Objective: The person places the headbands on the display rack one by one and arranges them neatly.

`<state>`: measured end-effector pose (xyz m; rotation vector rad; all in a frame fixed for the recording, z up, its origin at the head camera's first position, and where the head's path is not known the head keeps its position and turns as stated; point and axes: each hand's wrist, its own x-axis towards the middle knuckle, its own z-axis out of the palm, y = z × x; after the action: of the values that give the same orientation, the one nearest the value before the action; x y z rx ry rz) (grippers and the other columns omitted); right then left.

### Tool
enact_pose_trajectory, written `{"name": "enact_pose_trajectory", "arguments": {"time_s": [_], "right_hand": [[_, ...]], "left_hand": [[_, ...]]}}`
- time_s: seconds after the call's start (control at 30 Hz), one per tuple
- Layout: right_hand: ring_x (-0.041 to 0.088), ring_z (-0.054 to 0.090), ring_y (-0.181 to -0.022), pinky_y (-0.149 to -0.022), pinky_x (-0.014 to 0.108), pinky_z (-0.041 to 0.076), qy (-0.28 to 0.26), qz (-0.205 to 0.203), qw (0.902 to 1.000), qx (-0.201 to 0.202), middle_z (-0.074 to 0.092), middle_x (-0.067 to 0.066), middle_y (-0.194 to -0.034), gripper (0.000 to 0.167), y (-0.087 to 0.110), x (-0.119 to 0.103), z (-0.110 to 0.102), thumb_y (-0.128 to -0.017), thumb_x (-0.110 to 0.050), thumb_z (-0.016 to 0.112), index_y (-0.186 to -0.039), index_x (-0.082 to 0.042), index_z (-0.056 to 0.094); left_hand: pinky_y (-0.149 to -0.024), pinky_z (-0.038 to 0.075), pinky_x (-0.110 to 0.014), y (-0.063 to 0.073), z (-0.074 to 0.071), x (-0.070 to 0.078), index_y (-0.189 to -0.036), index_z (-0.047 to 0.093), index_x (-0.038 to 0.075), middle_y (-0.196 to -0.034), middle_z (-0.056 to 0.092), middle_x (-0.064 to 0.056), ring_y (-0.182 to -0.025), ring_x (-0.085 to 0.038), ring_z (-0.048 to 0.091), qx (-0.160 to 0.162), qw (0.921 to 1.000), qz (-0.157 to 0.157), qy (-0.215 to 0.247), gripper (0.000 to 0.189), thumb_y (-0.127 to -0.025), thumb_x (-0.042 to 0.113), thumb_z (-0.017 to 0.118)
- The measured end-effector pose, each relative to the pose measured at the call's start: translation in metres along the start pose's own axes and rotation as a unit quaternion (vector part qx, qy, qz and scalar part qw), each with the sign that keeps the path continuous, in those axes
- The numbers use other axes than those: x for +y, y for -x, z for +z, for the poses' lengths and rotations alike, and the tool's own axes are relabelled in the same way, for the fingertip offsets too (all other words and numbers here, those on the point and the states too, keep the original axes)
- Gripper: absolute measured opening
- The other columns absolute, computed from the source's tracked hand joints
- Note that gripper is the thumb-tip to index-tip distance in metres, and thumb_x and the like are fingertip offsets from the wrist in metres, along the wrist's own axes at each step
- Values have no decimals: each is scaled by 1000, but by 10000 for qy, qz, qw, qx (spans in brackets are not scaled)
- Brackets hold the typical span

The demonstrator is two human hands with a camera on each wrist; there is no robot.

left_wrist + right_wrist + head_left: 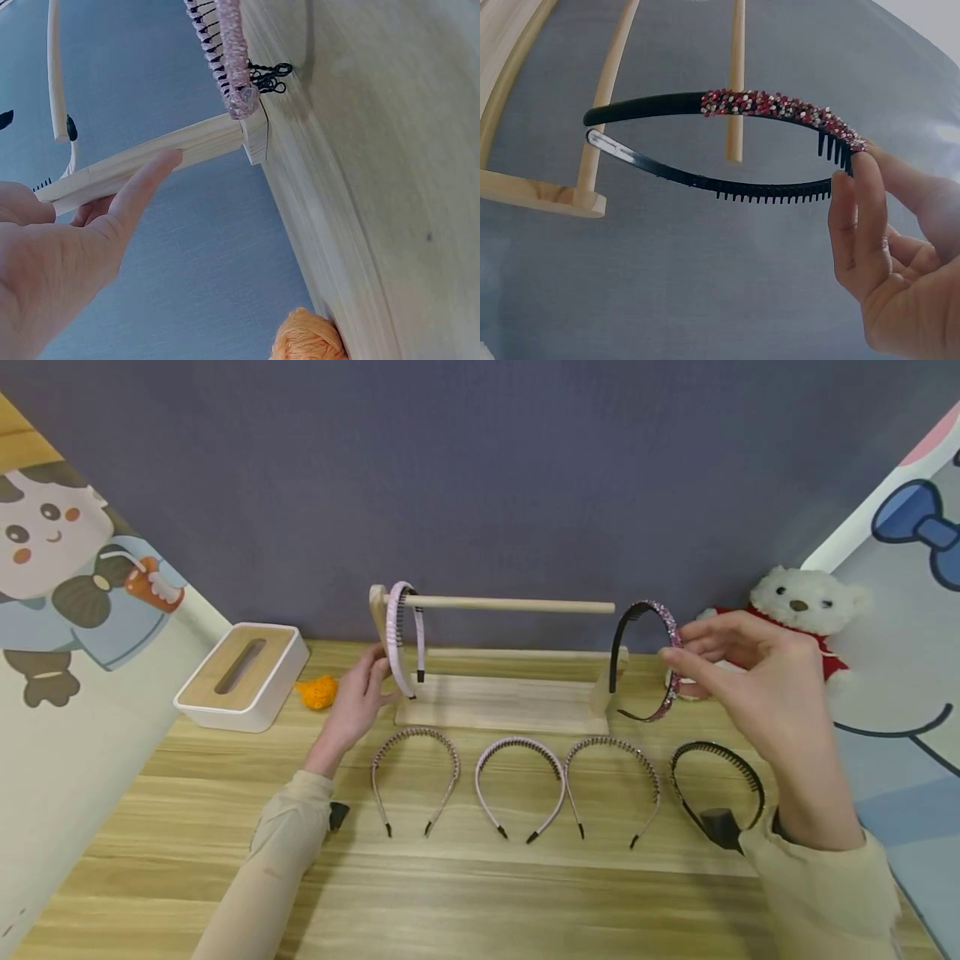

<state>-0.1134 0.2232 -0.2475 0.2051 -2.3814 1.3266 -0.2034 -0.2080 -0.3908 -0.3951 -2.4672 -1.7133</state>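
- Tabletop [487,902], wood-grained, is lying before a grey-blue wall [495,485];
- left hand [356,697] is gripping the wooden stand [502,702];
- right hand [765,681] is pinching 1 glittery headband [757,103] near the stand's rail [517,604].

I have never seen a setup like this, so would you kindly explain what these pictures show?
There is no robot here: a person works barehanded. The wide picture comes from a camera worn on the head, looking forward and down; the other two come from cameras on the left and right wrists. On the table is a wooden stand, with a pale pink headband hanging on its bar. Four more headbands lie in front. A tissue box and an orange object sit to the left, a white toy bear to the right. The left hand holds the stand's left upright; the right hand, in a pinching grip, holds up a glittery headband.
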Motion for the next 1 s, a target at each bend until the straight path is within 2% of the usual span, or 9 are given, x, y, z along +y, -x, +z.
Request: {"name": "enact_pose_trajectory", "arguments": {"time_s": [0.2, 0.4, 0.57, 0.77, 1.0], "right_hand": [[5, 73, -71, -62, 19, 65, -155, 181, 9997, -95, 75, -11, -88, 22, -9, 7, 0, -93, -5, 85, -112, -4, 75], [7, 73, -72, -64, 22, 66, -89, 173, 9998, -48, 75, -10, -88, 25, -15, 6, 5, -95, -10, 85, -115, -1, 73], [7, 72, -71, -64, 20, 65, 41, 162, 9999, -2, 74, -11, -87, 28, -19, 3, 9, -94, -16, 86, -116, -3, 74], [5, 72, -73, -64, 18, 65, -253, 45, 9996, -105, 75, -11, -89, 23, -24, 2, 13, -94, -9, 85, -115, -4, 75], [6, 72, -76, -65, 20, 66, -440, -21, 9989, -176, 75, -11, -90, 23, -28, -1, 21, -94, -6, 85, -114, -5, 75]], "left_hand": [[-99, 60, -58, 1, 0, 1, -157, 40, -8, -152, 49, -34, -141, -48, 51, -17, 10000, 28, -24, 46, -119, 18, 33], [-98, 61, -57, 1, 0, 2, -156, 40, -8, -152, 49, -34, -141, -48, 51, -3, 10000, 65, -28, 46, -119, 18, 33], [-99, 60, -59, 1, 0, 3, -157, 40, -7, -153, 48, -34, -142, -49, 50, -11, 10000, 50, -9, 46, -119, 19, 33], [-100, 60, -59, 0, 0, 3, -158, 39, -7, -154, 48, -33, -143, -48, 49, -24, 10000, 47, 23, 47, -119, 19, 33], [-100, 61, -52, 3, 0, 4, -159, 38, -6, -154, 48, -33, -144, -48, 48, -37, 10000, 49, -36, 47, -120, 18, 32]]}}
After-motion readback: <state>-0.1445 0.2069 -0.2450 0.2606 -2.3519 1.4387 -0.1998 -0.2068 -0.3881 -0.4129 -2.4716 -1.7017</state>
